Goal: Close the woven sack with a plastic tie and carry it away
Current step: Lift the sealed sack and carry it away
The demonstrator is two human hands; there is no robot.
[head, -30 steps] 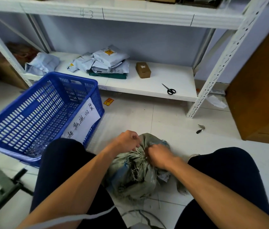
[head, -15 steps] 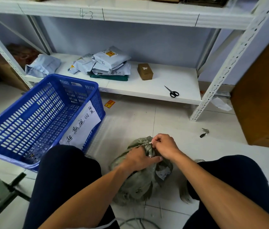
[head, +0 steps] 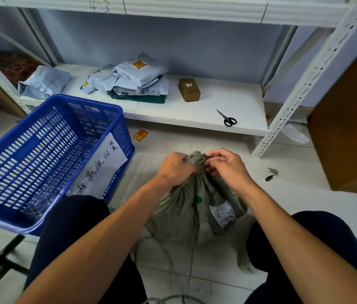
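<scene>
Presently the closing step is in hand. The woven sack [head: 195, 211] is stood on the tiled floor [head: 293, 194] between the person's knees, its mouth gathered upward into a narrow neck. The neck is gripped from one side by the left hand [head: 176, 166], whose fingers are wrapped tight around the bunched fabric. From the other side it is worked by the right hand [head: 228, 166], fingers [head: 213, 154] pinched together at the top of the gather. The plastic tie itself cannot be made out; whether it is already looped round the neck cannot be told.

Judged from this, the sack is bunched but not yet shown secured, and carrying is not begun. The next move is thought to call for the gather to be kept tight while the tie is cinched just below the bunch, so that no fabric slips loose.

A blue basket [head: 48, 150] is noted to the left, close to the sack; scissors [head: 228, 119] lie on the low shelf [head: 206, 102] beyond.
</scene>
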